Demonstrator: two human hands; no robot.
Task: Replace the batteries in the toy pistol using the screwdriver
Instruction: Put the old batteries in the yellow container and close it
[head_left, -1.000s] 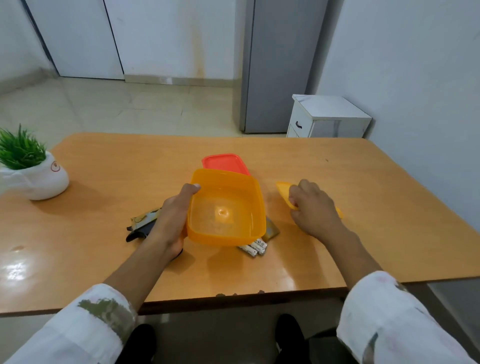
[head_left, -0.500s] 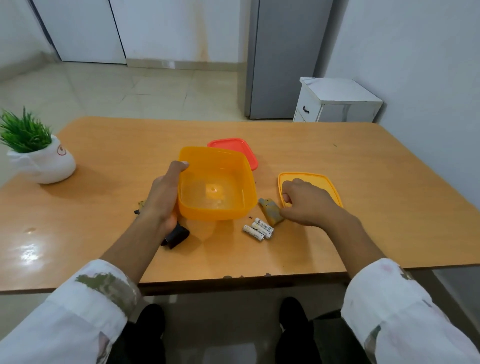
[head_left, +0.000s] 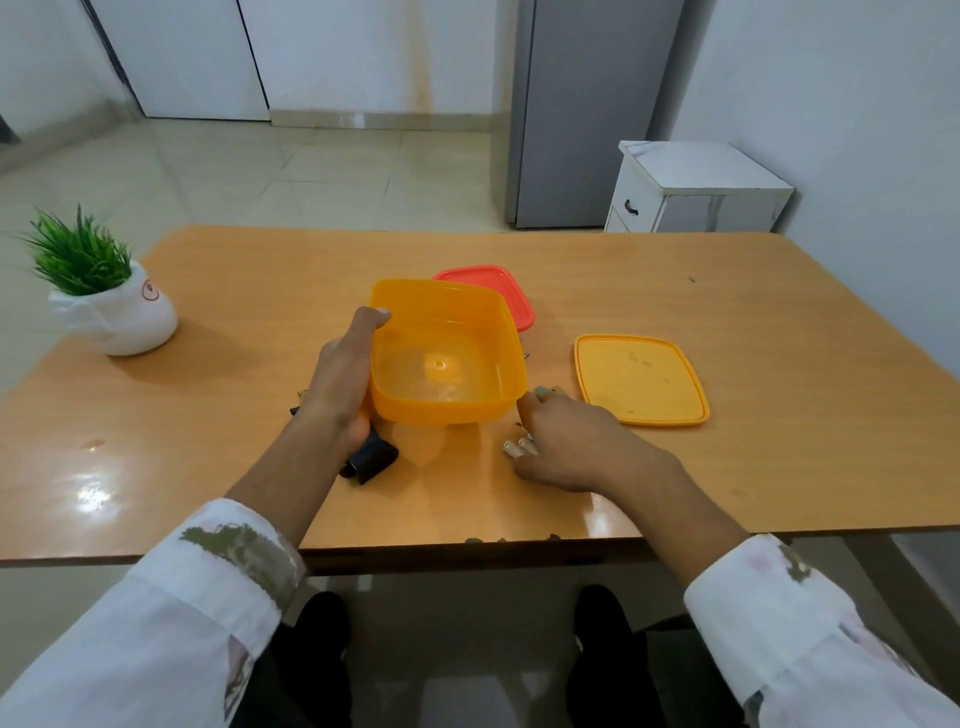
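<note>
On the near half of the table, between the two arms, the right hand has come away from the yellow lid, where it rested half a second ago. It now lies closer to the person, over the batteries. Its fingers bend down on them and cover most of them, so that only the left ends show; whether it already pinches one I cannot tell. The yellow lid is now fully uncovered and flat, just right of this hand and apart from it.

The left hand stays as before: with the thumb over the rim and the palm against the left wall, it grips the box. The box hides the near corner of the red lid behind it. The pistol lies under the left wrist; only its black grip sticks out toward the near edge, the rest is hidden by hand and box.

The batteries and the pistol are near the front edge but not at it. The yellow lid is well apart from the right and far edges. The pot stands near the left edge, well apart from the left hand
</note>
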